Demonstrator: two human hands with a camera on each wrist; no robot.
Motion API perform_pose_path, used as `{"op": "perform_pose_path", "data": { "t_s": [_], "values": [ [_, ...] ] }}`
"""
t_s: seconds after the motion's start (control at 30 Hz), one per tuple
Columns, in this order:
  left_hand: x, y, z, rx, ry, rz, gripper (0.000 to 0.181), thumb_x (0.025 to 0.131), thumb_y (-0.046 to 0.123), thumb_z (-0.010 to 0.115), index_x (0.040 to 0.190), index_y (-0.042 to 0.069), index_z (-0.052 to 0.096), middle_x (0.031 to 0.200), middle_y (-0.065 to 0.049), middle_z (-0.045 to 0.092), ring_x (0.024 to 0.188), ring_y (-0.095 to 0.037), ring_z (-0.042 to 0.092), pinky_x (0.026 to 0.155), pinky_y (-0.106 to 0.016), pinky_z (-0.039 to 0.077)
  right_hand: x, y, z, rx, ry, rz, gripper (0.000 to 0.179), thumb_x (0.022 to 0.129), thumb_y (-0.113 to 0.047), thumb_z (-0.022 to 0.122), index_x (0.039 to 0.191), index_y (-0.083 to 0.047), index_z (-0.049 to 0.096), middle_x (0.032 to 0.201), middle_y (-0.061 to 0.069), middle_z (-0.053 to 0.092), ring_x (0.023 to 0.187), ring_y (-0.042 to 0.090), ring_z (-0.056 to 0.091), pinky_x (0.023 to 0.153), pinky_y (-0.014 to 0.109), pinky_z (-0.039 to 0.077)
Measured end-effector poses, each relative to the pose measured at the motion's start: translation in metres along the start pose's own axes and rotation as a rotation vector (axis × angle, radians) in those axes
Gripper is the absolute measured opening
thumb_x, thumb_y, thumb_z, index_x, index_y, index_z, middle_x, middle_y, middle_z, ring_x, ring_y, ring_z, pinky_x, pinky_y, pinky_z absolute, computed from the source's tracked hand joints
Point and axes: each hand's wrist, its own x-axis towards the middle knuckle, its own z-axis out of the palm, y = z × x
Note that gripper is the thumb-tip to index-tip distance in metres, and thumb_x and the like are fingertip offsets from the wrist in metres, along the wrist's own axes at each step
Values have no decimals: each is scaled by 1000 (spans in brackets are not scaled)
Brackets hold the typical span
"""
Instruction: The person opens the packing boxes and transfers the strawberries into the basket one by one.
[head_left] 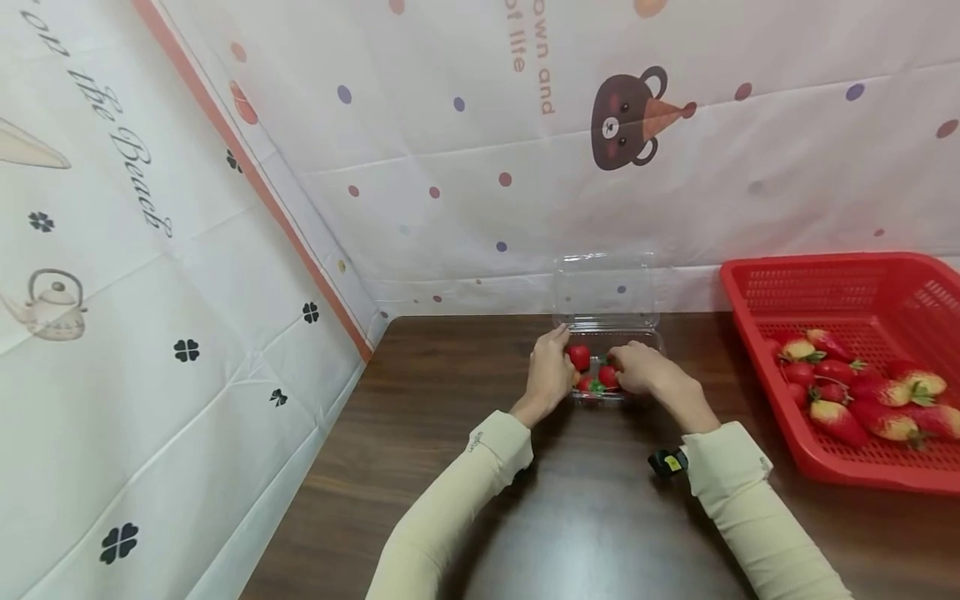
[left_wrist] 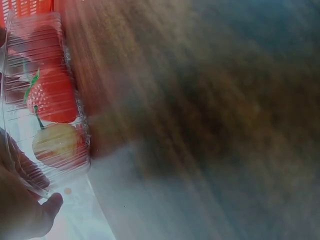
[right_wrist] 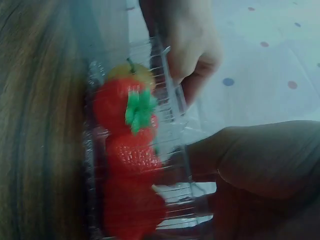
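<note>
A clear plastic box with a hinged lid standing up at the back holds several red strawberries. My left hand grips the box's left end, its thumb outside the wall and fingers over the rim. My right hand reaches over the right end, fingertips down inside on a strawberry with green leaves. Through the box wall, the left wrist view shows a red strawberry and a pale yellowish fruit. In the right wrist view, fingers partly hide behind the strawberries.
A red plastic basket with several red and yellow-tipped strawberries stands to the right of the box. Behind the brown wooden table rises a patterned white sheet, with another along the left side.
</note>
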Motion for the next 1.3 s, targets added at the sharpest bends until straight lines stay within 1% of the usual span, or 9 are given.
{"op": "perform_pose_path", "data": {
  "t_s": [0.17, 0.37, 0.47, 0.63, 0.73, 0.93, 1.1, 1.2, 1.3],
  "values": [
    [0, 4, -1, 16, 19, 32, 45, 89, -11, 56, 133, -3, 65, 144, -13, 62, 133, -29, 60, 107, -36, 50, 2, 3, 3, -1, 32, -1, 33, 83, 8, 62, 115, 7, 68, 107, 25, 70, 104, 41, 65, 93, 55, 53],
    [5, 6, -3, -13, 3, -1, 47, 91, -9, 55, 136, -1, 63, 146, -12, 61, 136, -27, 58, 107, -37, 50, 8, 1, 1, 6, 75, 52, 35, 83, 8, 67, 117, 6, 70, 112, 25, 70, 104, 39, 65, 93, 56, 54],
    [13, 7, -1, -22, 3, -33, 47, 91, -7, 56, 137, 0, 63, 147, -10, 60, 137, -25, 57, 108, -36, 49, 7, 2, -3, 40, 156, 63, 37, 82, 8, 68, 119, 5, 69, 112, 26, 67, 106, 41, 63, 92, 58, 54],
    [23, 11, 0, -21, -15, -62, 51, 87, -8, 60, 137, 0, 64, 148, -9, 59, 139, -24, 56, 109, -36, 49, -2, -4, -16, 121, 359, 63, 40, 85, 5, 70, 125, 4, 66, 118, 30, 62, 107, 47, 60, 91, 63, 53],
    [28, 10, -2, -14, -19, -72, 53, 84, -9, 63, 136, 0, 64, 148, -9, 59, 138, -25, 57, 108, -35, 50, 0, -13, -29, 164, 429, 57, 42, 88, 1, 73, 129, 2, 64, 122, 31, 60, 108, 47, 58, 91, 63, 53],
    [38, 1, -8, -10, -4, -116, 55, 81, -9, 65, 136, 1, 65, 147, -8, 60, 137, -24, 57, 107, -36, 50, 33, -28, -86, 133, 408, 5, 40, 89, -3, 73, 128, 4, 64, 116, 28, 66, 104, 42, 63, 85, 56, 54],
    [39, -6, -8, -24, -19, -157, 57, 81, -8, 66, 137, 2, 64, 149, -7, 58, 139, -24, 56, 109, -36, 48, 56, -15, -148, 93, 335, 18, 41, 85, 1, 69, 124, 9, 63, 116, 31, 67, 96, 40, 62, 81, 49, 53],
    [38, -8, -6, -22, -23, -167, 57, 81, -8, 68, 137, 3, 64, 149, -6, 59, 138, -23, 56, 109, -35, 49, 48, 11, -186, 42, 290, 84, 33, 86, -4, 64, 115, 12, 65, 109, 32, 68, 88, 38, 60, 72, 46, 49],
    [36, -8, -4, -14, -34, -158, 58, 80, -8, 68, 137, 3, 64, 150, -6, 58, 138, -24, 57, 109, -35, 49, 22, 48, -220, 21, 250, 201, 28, 89, -9, 60, 107, 12, 65, 100, 32, 67, 83, 39, 57, 68, 49, 45]
  ]
}}
